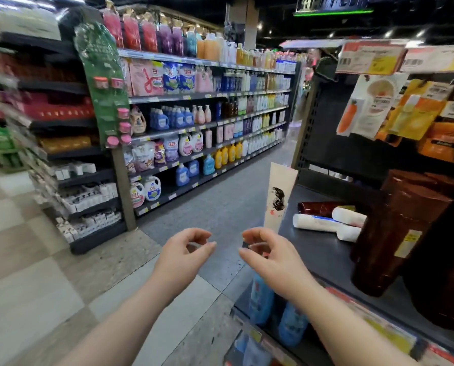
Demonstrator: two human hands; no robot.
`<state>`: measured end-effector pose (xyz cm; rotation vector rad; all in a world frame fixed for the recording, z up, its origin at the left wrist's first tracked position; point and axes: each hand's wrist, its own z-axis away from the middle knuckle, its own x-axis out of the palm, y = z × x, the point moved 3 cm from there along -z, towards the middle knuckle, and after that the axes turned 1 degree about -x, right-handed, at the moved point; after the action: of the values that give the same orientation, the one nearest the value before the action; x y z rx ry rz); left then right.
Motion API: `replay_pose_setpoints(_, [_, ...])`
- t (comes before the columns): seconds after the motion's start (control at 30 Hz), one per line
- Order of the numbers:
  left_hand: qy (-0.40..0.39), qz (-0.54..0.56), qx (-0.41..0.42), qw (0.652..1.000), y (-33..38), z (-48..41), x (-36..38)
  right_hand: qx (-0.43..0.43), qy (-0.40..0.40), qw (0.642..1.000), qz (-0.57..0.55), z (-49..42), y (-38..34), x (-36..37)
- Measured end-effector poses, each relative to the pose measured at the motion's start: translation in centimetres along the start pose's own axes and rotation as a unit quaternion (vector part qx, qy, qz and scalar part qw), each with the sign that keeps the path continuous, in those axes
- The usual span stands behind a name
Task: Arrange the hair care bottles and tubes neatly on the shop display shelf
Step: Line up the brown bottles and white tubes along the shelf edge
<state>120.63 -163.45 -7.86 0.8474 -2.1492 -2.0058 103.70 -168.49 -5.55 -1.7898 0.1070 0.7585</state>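
Observation:
My left hand (pixel 185 249) and my right hand (pixel 267 250) hover side by side over the aisle floor, fingers curled and apart, holding nothing. Just beyond my right hand a tall white tube (pixel 278 196) with a dark hair picture stands upright at the left end of the grey display shelf (pixel 323 257). Behind it on the shelf lie white tubes (pixel 321 223) and a dark red bottle (pixel 318 208), all on their sides. Tall brown bottles (pixel 395 233) stand upright at the right.
Blue bottles (pixel 261 299) stand on the lower shelf under my right forearm. Across the grey aisle floor (pixel 220 212) a long rack (pixel 194 128) holds detergent and shampoo. Orange hanging packs (pixel 410 112) fill the upper right. Price tags line the shelf edge (pixel 395 331).

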Motion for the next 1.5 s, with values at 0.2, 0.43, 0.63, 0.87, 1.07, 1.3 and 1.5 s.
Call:
replay_pose_setpoints(0.2, [-0.001,-0.042,-0.008,0.999,-1.9,-7.5,-5.0,-0.037,-0.010,0.999,-0.029,-8.0,-0.8,6.1])
replay_pose_setpoints(0.43, [-0.040,-0.116,-0.002,0.992,-3.6,-16.6,-7.0,-0.030,0.022,0.999,-0.023,-15.0,0.5,11.7])
replay_pose_setpoints(0.63, [-0.064,-0.099,-0.010,0.993,-6.0,-21.1,-7.9,-0.005,0.048,0.999,-0.007,-19.3,0.5,12.5])
replay_pose_setpoints(0.87, [-0.153,-0.038,-0.034,0.987,-8.3,-27.4,-3.9,0.067,0.119,0.990,0.039,-20.9,2.6,10.5])
replay_pose_setpoints(1.07, [-0.323,-0.009,-0.001,0.946,-8.8,-31.5,1.7,0.144,0.231,0.959,0.072,-21.6,3.5,9.2])
replay_pose_setpoints(1.3, [-0.437,0.025,0.090,0.895,-6.5,-38.1,3.8,0.223,0.384,0.891,0.093,-23.3,1.9,9.2])
replay_pose_setpoints(1.5, [-0.562,0.041,0.105,0.820,-5.6,-37.7,9.2,0.296,0.487,0.815,0.107,-22.6,0.7,6.9])
